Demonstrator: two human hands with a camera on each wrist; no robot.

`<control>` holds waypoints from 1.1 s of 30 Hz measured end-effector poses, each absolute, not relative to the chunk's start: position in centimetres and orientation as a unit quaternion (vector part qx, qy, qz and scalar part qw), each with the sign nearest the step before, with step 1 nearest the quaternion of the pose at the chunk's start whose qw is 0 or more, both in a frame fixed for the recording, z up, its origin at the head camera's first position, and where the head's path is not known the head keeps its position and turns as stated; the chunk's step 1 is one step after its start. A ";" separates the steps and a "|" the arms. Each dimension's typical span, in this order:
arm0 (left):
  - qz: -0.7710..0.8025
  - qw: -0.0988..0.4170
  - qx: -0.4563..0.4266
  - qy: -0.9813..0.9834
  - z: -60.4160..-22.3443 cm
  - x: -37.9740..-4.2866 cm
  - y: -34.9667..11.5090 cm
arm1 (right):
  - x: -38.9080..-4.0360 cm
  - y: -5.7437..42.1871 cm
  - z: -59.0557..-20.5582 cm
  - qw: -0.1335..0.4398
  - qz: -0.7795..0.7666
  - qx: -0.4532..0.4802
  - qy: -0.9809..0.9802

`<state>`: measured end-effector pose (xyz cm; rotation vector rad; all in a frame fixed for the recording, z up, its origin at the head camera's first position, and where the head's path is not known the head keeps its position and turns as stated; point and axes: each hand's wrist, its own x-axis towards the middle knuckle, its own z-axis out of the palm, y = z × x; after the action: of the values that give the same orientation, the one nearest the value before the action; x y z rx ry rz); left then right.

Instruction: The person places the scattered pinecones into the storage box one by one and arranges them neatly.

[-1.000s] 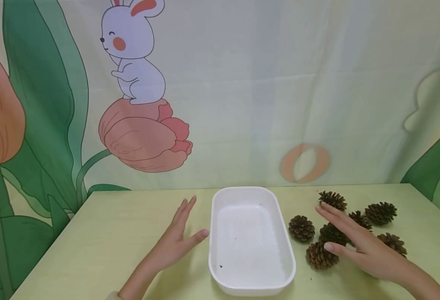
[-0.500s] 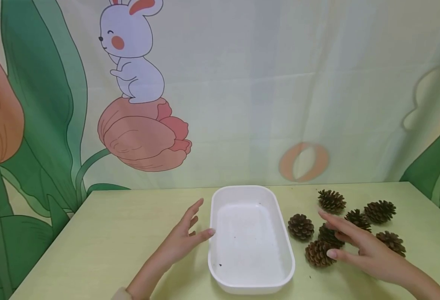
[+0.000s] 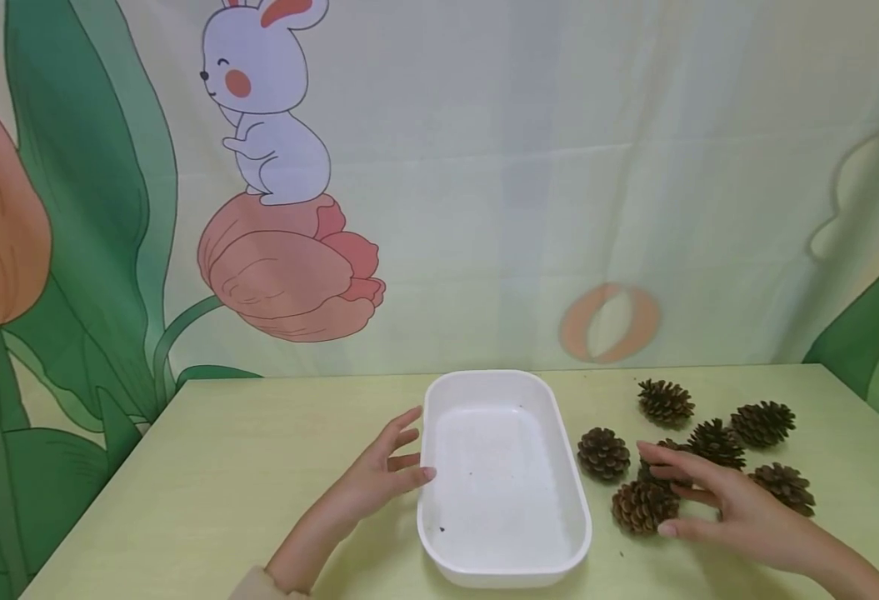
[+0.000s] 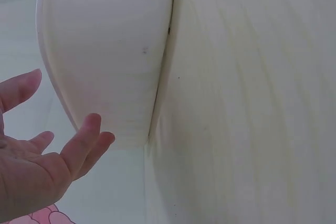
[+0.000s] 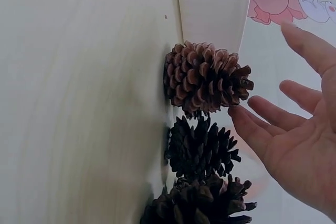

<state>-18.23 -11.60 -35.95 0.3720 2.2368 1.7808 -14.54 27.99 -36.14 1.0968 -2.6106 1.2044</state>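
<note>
A white rectangular tray (image 3: 495, 492) stands on the table, with a small dark speck inside near its front left corner. My left hand (image 3: 367, 483) hovers at its left rim, thumb over the edge and fingers loosely bent. In the left wrist view, those fingers (image 4: 86, 137) show in front of the tray wall (image 4: 105, 51); contact cannot be told. My right hand (image 3: 746, 512) is spread above a group of pine cones, nearest the front pine cone (image 3: 643, 507). In the right wrist view, its fingertips come close to a brown pine cone (image 5: 205, 77) without gripping it.
More pine cones lie right of the tray: one near its rim (image 3: 603, 455), one at the back (image 3: 666, 403), others (image 3: 762, 424) farther right. Behind the pale table (image 3: 259, 467) hangs a printed curtain (image 3: 446, 208).
My left hand has moved right and closer to the tray rim, its fingers bending a little. My right hand has dipped slightly toward the pine cones, fingers spreading apart. Tray and cones stay put.
</note>
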 end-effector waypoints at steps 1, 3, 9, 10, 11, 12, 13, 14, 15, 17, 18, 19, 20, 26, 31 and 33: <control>0.617 0.136 0.129 0.764 -36.0 -18.3 -11.6 | -14.6 28.1 -36.2 0.023 0.393 0.354 -0.848; 0.628 0.149 0.131 0.753 -36.2 -18.4 -11.6 | -14.6 28.2 -36.4 0.007 0.395 0.348 -0.850; 0.647 0.174 0.132 0.730 -36.3 -18.8 -11.7 | -14.9 28.2 -36.9 -0.008 0.378 0.337 -0.862; 0.651 0.179 0.131 0.726 -36.3 -18.9 -11.7 | -15.0 28.3 -37.0 -0.007 0.373 0.336 -0.865; 0.654 0.182 0.129 0.723 -36.3 -18.9 -11.7 | -15.0 28.3 -37.1 -0.002 0.365 0.335 -0.869; 0.656 0.185 0.128 0.721 -36.4 -19.0 -11.6 | -15.1 28.3 -37.2 0.003 0.355 0.335 -0.873; 0.657 0.188 0.127 0.719 -36.4 -19.1 -11.6 | -15.2 28.4 -37.3 0.007 0.345 0.335 -0.877; 0.658 0.190 0.125 0.717 -36.4 -19.2 -11.5 | -15.2 28.4 -37.4 0.010 0.334 0.335 -0.881; 0.659 0.191 0.124 0.717 -36.5 -19.3 -11.4 | -15.3 28.4 -37.4 0.014 0.324 0.336 -0.885; 0.656 0.192 0.122 0.720 -36.5 -19.4 -11.3 | -15.3 28.4 -37.5 0.021 0.302 0.330 -0.894; 0.654 0.192 0.121 0.722 -36.5 -19.4 -11.3 | -15.3 28.3 -37.5 0.023 0.292 0.328 -0.898; 0.652 0.192 0.120 0.724 -36.5 -19.5 -11.2 | -15.3 28.2 -37.5 0.024 0.284 0.325 -0.902; 0.651 0.192 0.119 0.724 -36.5 -19.5 -11.2 | -15.2 28.2 -37.5 0.029 0.272 0.323 -0.906; 0.646 0.199 0.115 0.727 -36.4 -19.7 -11.2 | -15.3 27.7 -37.4 0.068 0.219 0.335 -0.914; 0.636 0.204 0.114 0.735 -36.3 -19.9 -11.2 | -15.6 27.6 -37.4 0.072 0.218 0.344 -0.910; 0.636 0.207 0.114 0.735 -36.4 -19.9 -11.1 | -15.6 27.6 -37.3 0.067 0.221 0.343 -0.911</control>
<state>-19.94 -11.12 -36.37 0.3170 2.0477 1.7704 -15.64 27.55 -37.33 1.0331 -2.7445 0.6663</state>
